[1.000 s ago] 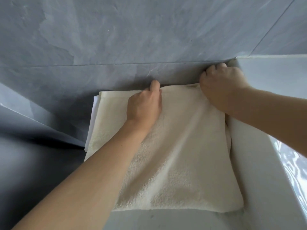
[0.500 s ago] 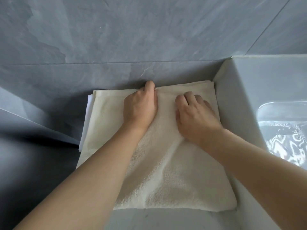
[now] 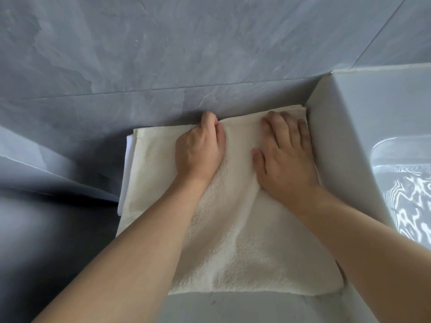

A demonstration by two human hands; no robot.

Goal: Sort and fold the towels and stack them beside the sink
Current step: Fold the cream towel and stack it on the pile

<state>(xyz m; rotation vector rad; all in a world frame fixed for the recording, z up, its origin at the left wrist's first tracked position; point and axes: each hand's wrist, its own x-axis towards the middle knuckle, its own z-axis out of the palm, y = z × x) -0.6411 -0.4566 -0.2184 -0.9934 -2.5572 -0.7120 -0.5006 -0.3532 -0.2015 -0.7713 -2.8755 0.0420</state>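
Left hand [image 3: 200, 149] grips far edge of folded cream towel [image 3: 233, 241]; right hand [image 3: 285, 155] flat, fingers spread, pressing beside it, against sink wall [image 3: 331, 145].

No legible text or labels.

Soft, even daylight lit the scene, brightest at the right, where rippled glare broke across the sink [image 3: 410, 194]. Deep shadow pooled at the lower left. Wide-angle bending curved the wall [image 3: 163, 43] lines near the edges, and the corners looked smeared.
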